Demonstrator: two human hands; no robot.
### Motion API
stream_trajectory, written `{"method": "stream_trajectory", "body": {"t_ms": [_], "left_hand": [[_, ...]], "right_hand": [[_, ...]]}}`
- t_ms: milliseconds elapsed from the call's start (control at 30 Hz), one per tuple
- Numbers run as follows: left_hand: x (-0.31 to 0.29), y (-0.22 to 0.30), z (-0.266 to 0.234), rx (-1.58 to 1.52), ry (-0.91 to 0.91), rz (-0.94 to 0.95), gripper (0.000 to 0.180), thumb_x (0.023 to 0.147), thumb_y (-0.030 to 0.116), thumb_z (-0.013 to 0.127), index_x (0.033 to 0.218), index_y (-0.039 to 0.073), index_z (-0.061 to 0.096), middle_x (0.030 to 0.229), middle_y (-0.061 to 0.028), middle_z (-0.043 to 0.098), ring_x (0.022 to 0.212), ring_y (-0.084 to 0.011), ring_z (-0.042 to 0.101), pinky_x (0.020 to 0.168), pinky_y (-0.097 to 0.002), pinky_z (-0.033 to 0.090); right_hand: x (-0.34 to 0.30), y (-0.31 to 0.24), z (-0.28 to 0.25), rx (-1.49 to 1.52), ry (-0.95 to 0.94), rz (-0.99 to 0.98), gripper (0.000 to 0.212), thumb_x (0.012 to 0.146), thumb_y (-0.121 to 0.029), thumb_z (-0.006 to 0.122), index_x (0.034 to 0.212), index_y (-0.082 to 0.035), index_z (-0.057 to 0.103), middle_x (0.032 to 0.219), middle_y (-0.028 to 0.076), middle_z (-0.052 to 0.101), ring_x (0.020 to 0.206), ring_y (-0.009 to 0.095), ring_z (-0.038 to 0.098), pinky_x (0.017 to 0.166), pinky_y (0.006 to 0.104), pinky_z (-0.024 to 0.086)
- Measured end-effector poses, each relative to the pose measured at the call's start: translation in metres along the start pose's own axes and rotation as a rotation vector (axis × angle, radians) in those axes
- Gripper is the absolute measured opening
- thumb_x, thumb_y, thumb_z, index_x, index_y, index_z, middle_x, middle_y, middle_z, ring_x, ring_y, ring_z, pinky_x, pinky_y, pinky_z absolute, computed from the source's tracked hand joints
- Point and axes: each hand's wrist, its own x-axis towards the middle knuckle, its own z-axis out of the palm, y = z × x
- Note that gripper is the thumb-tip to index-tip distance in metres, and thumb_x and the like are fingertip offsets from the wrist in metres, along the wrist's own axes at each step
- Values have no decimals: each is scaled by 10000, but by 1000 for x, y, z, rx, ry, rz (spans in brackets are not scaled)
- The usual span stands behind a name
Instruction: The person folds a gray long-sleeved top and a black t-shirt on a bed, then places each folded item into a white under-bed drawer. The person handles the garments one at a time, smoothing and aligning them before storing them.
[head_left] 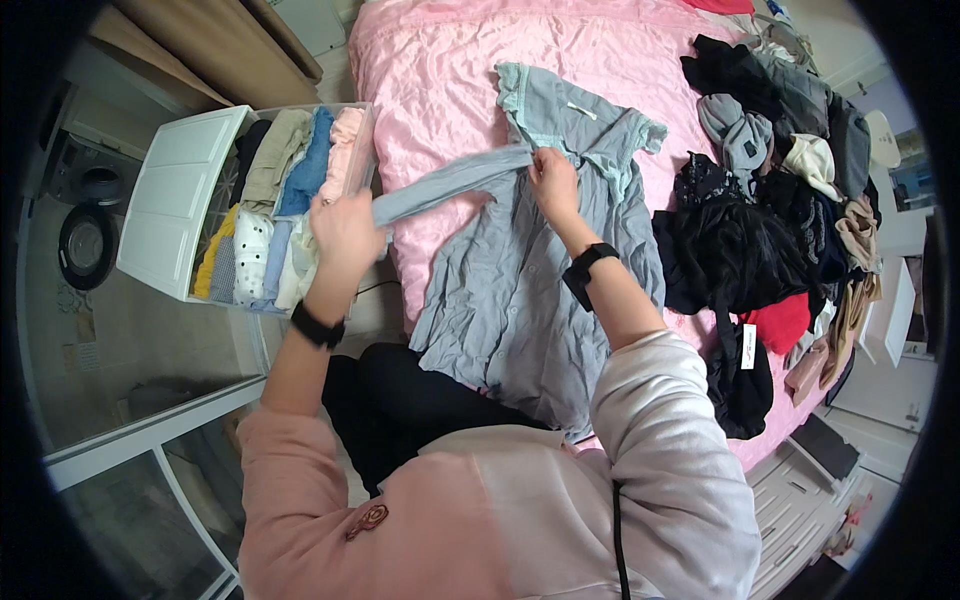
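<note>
A grey-blue dress (530, 290) with pale mint lace trim at neck and sleeves lies spread on the bed, its neckline away from me. A long grey fabric tie (450, 182) stretches out to the left at the dress's waist, held between my hands. My left hand (345, 235) is closed round its outer end, beyond the bed's left edge. Over the dress, my right hand (554, 187) pinches the tie near the waist. Whether the tie is sewn to the dress there is hidden by my fingers.
Left of the bed stands a white storage box (185, 205) with folded clothes standing in rows. A heap of mostly black clothes (740, 250) covers the right side of the pink satin bedcover (430, 90). A front-loading washing machine (88, 247) is at far left.
</note>
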Motion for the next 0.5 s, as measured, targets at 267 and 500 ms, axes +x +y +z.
{"method": "stream_trajectory", "body": {"t_ms": [267,500], "left_hand": [[-166,148,7,118,-117,355,221,752,129,585,947,109,484,635,-10,538,459,-170,593,380,-322,424],[-194,176,37,-509,-754,450,641,695,109,660,1283,80,405,1152,-197,495,810,-383,630,645,-469,523]], "right_hand": [[-19,60,-7,-102,22,174,200,802,-45,535,977,-31,633,891,214,636,849,385,613,725,405,481],[-50,44,-47,-244,17,93,289,804,-153,539,1075,-57,565,1130,193,527,1011,379,540,849,437,462]]}}
